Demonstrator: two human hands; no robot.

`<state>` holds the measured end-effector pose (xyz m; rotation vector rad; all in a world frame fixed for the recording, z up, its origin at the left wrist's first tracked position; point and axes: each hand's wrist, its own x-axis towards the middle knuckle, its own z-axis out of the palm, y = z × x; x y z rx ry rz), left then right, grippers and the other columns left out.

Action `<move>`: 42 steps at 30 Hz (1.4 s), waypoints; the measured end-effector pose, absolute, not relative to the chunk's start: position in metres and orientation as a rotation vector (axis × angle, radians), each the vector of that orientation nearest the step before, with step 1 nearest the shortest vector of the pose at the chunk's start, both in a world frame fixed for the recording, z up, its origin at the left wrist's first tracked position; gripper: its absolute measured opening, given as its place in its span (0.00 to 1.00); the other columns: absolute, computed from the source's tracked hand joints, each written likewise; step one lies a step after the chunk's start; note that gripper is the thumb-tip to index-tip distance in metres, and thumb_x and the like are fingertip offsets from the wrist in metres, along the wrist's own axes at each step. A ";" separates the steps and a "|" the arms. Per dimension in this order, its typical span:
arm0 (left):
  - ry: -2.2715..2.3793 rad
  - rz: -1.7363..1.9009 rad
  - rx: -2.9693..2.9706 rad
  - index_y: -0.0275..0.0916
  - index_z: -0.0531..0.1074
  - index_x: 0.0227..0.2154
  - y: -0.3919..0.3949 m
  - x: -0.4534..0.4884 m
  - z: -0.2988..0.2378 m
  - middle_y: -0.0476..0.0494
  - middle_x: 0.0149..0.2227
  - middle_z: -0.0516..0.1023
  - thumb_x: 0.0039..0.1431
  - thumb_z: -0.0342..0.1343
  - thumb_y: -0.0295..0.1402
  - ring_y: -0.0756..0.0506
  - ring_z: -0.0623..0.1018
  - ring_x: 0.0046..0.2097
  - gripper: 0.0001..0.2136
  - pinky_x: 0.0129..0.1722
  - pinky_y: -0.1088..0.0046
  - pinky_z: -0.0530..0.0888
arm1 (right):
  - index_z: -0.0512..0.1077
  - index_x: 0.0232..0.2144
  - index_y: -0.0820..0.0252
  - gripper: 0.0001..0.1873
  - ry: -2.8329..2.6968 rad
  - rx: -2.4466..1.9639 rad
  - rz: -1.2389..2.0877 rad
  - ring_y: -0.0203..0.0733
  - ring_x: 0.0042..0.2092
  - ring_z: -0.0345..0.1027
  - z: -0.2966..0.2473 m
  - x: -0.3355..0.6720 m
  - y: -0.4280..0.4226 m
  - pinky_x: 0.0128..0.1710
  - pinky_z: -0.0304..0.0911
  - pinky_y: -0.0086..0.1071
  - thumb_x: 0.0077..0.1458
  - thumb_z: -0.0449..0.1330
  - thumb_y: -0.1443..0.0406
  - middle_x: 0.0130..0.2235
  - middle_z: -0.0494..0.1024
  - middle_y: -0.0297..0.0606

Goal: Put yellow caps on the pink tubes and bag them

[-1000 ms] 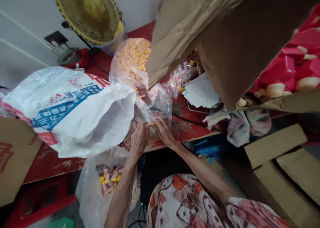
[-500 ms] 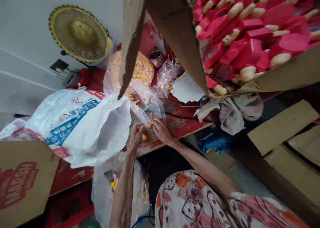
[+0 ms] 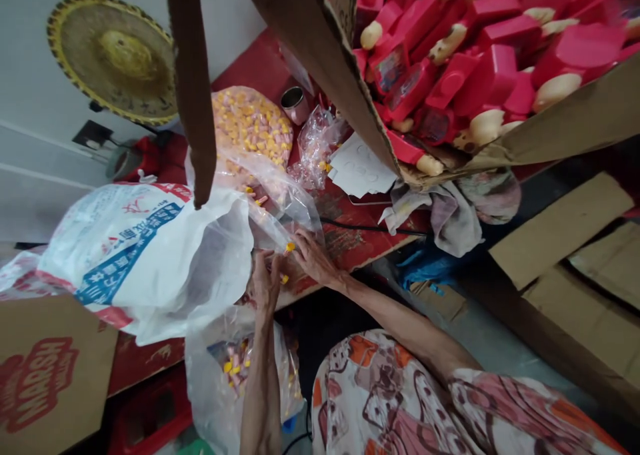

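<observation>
My right hand is at the front edge of the red table, its thumb and fingertips closed on a small yellow cap. Just left of it, beside the mouth of a white printed sack, is my left hand. Its fingers point forward and stand apart, and I make out nothing between them. Between the hands, a second small yellow piece lies by the table edge. A clear plastic bag spreads beyond my fingers, with a few pink-and-yellow pieces at its opening.
A bulging bag of pink-and-yellow pieces and a metal mug are farther back. An open carton of red plastic toys overhangs the right. Below my left arm hangs another clear bag. A rag drapes over the edge.
The hands have drawn apart: my left hand has come off the pink-and-yellow piece and moved toward the sack, its fingers loosened. A yellow cap is still at my right fingertips. The view has shifted.
</observation>
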<state>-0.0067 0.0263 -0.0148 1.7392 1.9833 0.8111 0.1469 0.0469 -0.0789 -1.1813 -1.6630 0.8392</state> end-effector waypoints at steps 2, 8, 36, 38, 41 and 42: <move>2.049 0.917 1.718 0.42 0.72 0.45 0.027 -0.008 -0.015 0.45 0.38 0.79 0.67 0.53 0.48 0.46 0.78 0.36 0.15 0.38 0.69 0.76 | 0.69 0.62 0.56 0.19 -1.733 -1.178 0.784 0.48 0.60 0.68 -0.076 0.146 0.046 0.59 0.70 0.41 0.72 0.52 0.67 0.61 0.68 0.48; 1.967 0.870 1.603 0.41 0.72 0.43 0.026 -0.024 -0.013 0.46 0.37 0.79 0.64 0.56 0.50 0.47 0.78 0.34 0.17 0.38 0.70 0.76 | 0.77 0.45 0.59 0.09 -1.972 -1.143 0.771 0.43 0.49 0.72 -0.077 0.144 0.048 0.55 0.68 0.37 0.71 0.56 0.71 0.47 0.76 0.42; 2.130 1.433 1.175 0.40 0.66 0.49 0.019 -0.009 -0.026 0.56 0.28 0.67 0.70 0.48 0.50 0.52 0.67 0.24 0.19 0.28 0.74 0.67 | 0.74 0.53 0.56 0.16 -1.685 -1.039 1.007 0.43 0.53 0.74 -0.079 0.158 0.045 0.56 0.67 0.36 0.66 0.55 0.72 0.51 0.79 0.42; 2.127 1.328 1.245 0.41 0.68 0.48 0.016 -0.001 -0.022 0.54 0.28 0.69 0.69 0.50 0.50 0.51 0.69 0.25 0.18 0.29 0.74 0.68 | 0.72 0.55 0.57 0.17 -1.666 -0.991 1.058 0.42 0.52 0.75 -0.077 0.159 0.044 0.55 0.68 0.35 0.67 0.56 0.71 0.52 0.80 0.41; 2.059 1.032 1.411 0.42 0.71 0.48 0.011 0.013 -0.019 0.52 0.28 0.72 0.68 0.53 0.49 0.49 0.72 0.28 0.17 0.30 0.73 0.69 | 0.72 0.55 0.57 0.14 -1.644 -0.942 1.134 0.42 0.49 0.77 -0.076 0.160 0.042 0.50 0.70 0.33 0.69 0.57 0.67 0.48 0.81 0.40; 2.032 0.977 1.428 0.43 0.72 0.48 0.010 0.016 -0.019 0.52 0.27 0.72 0.68 0.53 0.49 0.49 0.73 0.27 0.17 0.30 0.73 0.69 | 0.71 0.55 0.57 0.14 -1.635 -0.941 1.144 0.42 0.49 0.77 -0.076 0.160 0.042 0.50 0.70 0.33 0.69 0.58 0.66 0.47 0.81 0.40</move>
